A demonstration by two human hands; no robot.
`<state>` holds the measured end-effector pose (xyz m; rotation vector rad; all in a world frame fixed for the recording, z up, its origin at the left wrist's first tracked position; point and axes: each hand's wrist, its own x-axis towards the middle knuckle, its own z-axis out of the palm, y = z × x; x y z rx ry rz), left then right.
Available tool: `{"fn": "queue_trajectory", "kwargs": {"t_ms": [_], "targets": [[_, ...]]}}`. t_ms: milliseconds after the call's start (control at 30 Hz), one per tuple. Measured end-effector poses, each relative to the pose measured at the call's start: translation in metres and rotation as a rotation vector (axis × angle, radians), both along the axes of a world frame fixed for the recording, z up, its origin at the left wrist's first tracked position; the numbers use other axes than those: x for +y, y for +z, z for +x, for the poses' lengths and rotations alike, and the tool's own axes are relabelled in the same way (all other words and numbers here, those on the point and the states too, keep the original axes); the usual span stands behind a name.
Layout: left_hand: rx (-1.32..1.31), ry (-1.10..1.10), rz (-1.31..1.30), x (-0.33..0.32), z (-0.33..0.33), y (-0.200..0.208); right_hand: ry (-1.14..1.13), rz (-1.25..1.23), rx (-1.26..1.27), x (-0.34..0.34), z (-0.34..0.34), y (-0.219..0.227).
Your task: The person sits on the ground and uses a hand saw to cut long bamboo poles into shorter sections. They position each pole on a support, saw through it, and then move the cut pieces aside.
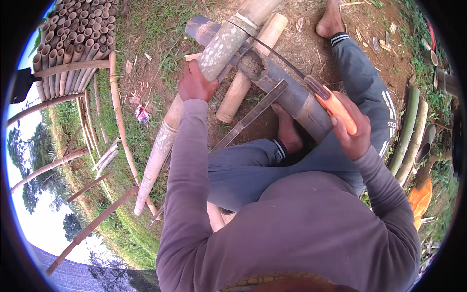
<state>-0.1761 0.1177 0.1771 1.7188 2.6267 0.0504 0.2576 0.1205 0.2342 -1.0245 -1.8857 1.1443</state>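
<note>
My left hand (197,83) is closed around a long, pale bamboo pole (221,51) that slants from the upper middle to the lower left. My right hand (352,127) grips the orange handle of a handsaw (339,108). Its thin, dark blade reaches up and left to the pole, at a pale ring on it. Under the pole lies a thick, dark bamboo log (277,87) with a hollowed notch, and the pole crosses it. A shorter tan bamboo length (233,100) passes beneath both.
A flat, narrow bar (250,115) leans against the log beside my bare feet. Bamboo chips litter the dirt. Cut bamboo tubes (80,36) are stacked on a rack at the far left. Green and tan poles (407,134) and an orange cloth (420,202) lie on the right.
</note>
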Motion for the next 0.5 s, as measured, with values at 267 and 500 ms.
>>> {"fn": "queue_trajectory", "kwargs": {"t_ms": [267,500], "targets": [[0.023,-0.063,0.016,0.04,0.013,0.014,-0.162,0.04,0.071,0.121,-0.147,-0.045],[-0.02,-0.008,0.005,0.012,0.0,0.005,-0.067,0.043,0.004,0.001,-0.002,-0.007]]}}
